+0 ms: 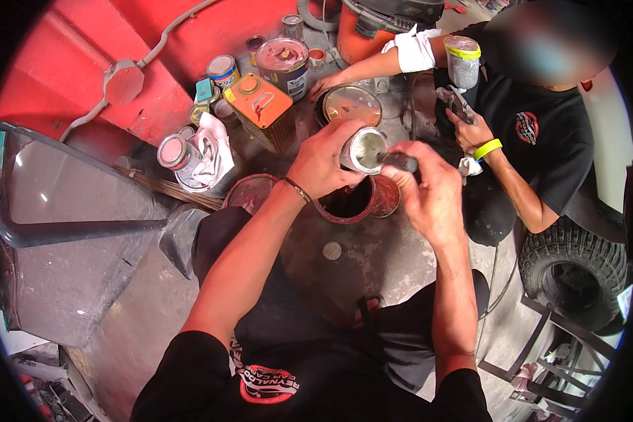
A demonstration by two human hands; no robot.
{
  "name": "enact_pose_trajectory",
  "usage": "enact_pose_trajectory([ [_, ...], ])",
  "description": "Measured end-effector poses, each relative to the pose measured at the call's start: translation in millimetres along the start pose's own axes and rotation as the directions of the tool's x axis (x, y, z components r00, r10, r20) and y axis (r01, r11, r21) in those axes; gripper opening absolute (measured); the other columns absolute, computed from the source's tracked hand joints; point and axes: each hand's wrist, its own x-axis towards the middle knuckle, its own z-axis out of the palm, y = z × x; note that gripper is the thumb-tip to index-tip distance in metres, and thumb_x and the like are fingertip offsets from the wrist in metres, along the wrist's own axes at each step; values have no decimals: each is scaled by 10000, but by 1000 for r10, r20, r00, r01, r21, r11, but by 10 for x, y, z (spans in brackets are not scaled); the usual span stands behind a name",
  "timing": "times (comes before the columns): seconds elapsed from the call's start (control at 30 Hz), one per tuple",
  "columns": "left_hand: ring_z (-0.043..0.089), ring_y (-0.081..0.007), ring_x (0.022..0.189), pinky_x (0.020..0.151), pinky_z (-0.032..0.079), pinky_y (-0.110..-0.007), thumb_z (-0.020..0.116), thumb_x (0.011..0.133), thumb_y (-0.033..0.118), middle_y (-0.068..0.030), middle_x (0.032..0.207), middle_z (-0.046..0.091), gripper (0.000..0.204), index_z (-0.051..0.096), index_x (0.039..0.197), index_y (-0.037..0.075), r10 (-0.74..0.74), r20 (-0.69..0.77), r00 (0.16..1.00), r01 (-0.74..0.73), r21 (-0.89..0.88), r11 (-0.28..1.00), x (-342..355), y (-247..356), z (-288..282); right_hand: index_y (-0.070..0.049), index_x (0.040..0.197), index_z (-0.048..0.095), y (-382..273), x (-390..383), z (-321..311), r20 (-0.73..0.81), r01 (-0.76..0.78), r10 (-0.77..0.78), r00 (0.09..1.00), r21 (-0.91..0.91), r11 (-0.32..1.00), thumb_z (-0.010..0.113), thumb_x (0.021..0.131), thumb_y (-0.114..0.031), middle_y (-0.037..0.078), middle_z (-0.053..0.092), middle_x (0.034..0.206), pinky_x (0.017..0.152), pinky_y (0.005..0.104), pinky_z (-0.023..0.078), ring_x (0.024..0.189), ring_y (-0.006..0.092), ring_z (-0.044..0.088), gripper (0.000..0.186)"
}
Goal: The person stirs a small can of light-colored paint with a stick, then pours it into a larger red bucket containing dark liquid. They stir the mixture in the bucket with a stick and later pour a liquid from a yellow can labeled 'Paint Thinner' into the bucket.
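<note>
My left hand is wrapped round a small open can, tilted so that its whitish inside shows. In my right hand is a tool with a thick dark handle. Its far end reaches into the mouth of the can; whether it is a brush or a scraper I cannot make out. Under both hands, on the floor, stands an open round bucket with a reddish rim and a dark inside. Just beyond the can is a round, wide container with a glossy surface.
Paint cans, an orange-topped rectangular tin and a rag crowd the far left. A co-worker at the right holds a spray gun with a yellow-lidded cup. A knobbly tire and a metal frame stand at the right.
</note>
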Motion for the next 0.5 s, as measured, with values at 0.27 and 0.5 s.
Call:
enact_pose_trajectory([
  [0.27, 754, -343, 1322, 1110, 610, -437, 1025, 724, 129, -140, 1439, 737, 872, 649, 1510, 94, -24, 40, 999, 24, -4, 1000, -2, 58, 22, -54, 1286, 771, -19, -14, 72, 25, -134, 131, 991, 221, 966, 882, 1036, -147, 122, 836, 1090, 780, 349, 601, 871, 149, 755, 289],
  [0.5, 754, -355, 1316, 1106, 610, -442, 1030, 719, 142, -142, 1439, 734, 892, 641, 1521, 113, 4, 41, 999, -5, 20, 1000, 23, 59, 60, -62, 1279, 764, 44, 50, 12, -61, -61, 68, 996, 104, 993, 891, 991, -149, 174, 834, 1145, 828, 404, 614, 854, 339, 784, 327],
])
